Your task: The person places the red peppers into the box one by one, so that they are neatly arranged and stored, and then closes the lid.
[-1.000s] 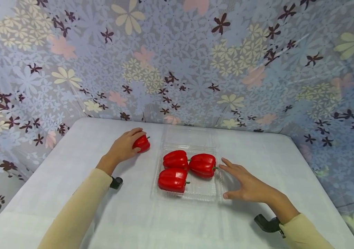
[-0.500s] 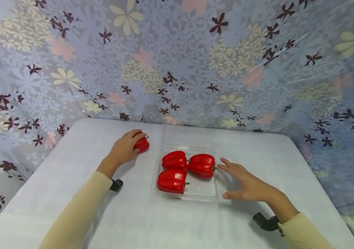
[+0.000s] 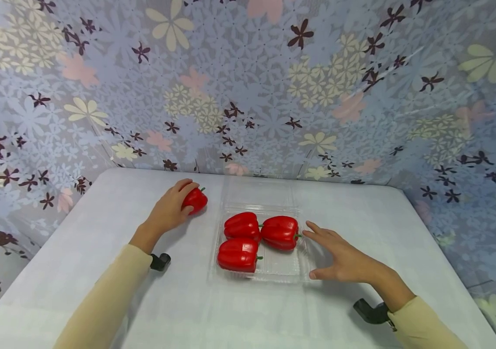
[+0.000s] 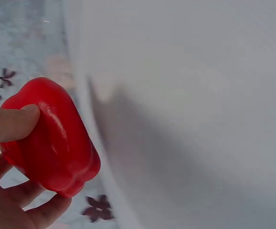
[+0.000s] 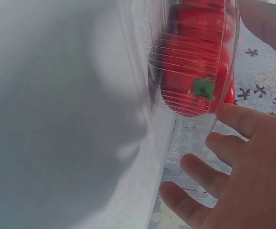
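Observation:
My left hand [image 3: 168, 208] grips a red bell pepper [image 3: 196, 200] left of a clear plastic clamshell box [image 3: 279, 267]. In the left wrist view the thumb lies across the side of this pepper [image 4: 57, 138], with fingers curled beneath it. Three more red peppers lie in the box: one at the back left [image 3: 241, 225], one at the right [image 3: 279, 232] with its green stem toward my right hand, and one at the front left [image 3: 238, 255]. My right hand [image 3: 339, 256] is beside the box's right wall, fingers spread and holding nothing. The right wrist view shows its fingertips close to the ribbed wall [image 5: 190, 71].
The box's clear lid [image 3: 258, 191] is folded back toward the wall. A white cloth covers the table [image 3: 178, 310]. Behind it hangs a flowered curtain [image 3: 248, 87]. Dark camera mounts sit at the left wrist [image 3: 160, 262] and the right wrist [image 3: 371, 311].
The whole head view has shifted slightly left. The left hand keeps its grip on the pepper in nearly the same place, and the right hand stays beside the box.

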`<state>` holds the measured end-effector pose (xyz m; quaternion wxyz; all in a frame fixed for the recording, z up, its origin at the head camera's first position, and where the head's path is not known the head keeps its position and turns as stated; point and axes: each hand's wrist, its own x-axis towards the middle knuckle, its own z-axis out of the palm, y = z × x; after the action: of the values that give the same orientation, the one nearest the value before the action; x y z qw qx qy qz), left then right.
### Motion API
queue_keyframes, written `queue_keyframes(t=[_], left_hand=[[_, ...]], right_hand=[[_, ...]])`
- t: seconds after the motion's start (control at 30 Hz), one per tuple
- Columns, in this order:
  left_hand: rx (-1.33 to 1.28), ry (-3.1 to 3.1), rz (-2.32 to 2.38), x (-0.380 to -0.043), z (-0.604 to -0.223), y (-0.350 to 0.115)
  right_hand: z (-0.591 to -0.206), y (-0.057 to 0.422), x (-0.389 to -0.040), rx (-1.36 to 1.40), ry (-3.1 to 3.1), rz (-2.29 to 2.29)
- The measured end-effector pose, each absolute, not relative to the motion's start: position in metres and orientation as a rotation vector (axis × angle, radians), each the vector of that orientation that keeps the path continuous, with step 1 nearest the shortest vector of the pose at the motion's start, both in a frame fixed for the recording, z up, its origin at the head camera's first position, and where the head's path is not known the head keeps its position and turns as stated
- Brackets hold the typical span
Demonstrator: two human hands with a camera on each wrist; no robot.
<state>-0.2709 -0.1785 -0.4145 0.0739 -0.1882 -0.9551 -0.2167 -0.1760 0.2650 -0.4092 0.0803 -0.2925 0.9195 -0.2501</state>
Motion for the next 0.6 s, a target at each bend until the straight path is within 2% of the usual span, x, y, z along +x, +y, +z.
queue_keyframes(t=[0.2, 0.43, 0.6], left_hand=[[-0.685, -2.765, -0.797, -0.262, -0.39, -0.162], [-0.854, -2.722, -0.888, -0.234, -0.354, -0.131], [-1.033, -2.628, -0.93, -0.215, -0.343, -0.108]], right_hand=[[-0.409, 0.264, -0.175, -0.861, 2.745, -0.752], [-0.406, 0.264, -0.174, -0.89, 2.747, -0.727], [-0.402, 0.264, -0.173, -0.874, 2.742, -0.727]])
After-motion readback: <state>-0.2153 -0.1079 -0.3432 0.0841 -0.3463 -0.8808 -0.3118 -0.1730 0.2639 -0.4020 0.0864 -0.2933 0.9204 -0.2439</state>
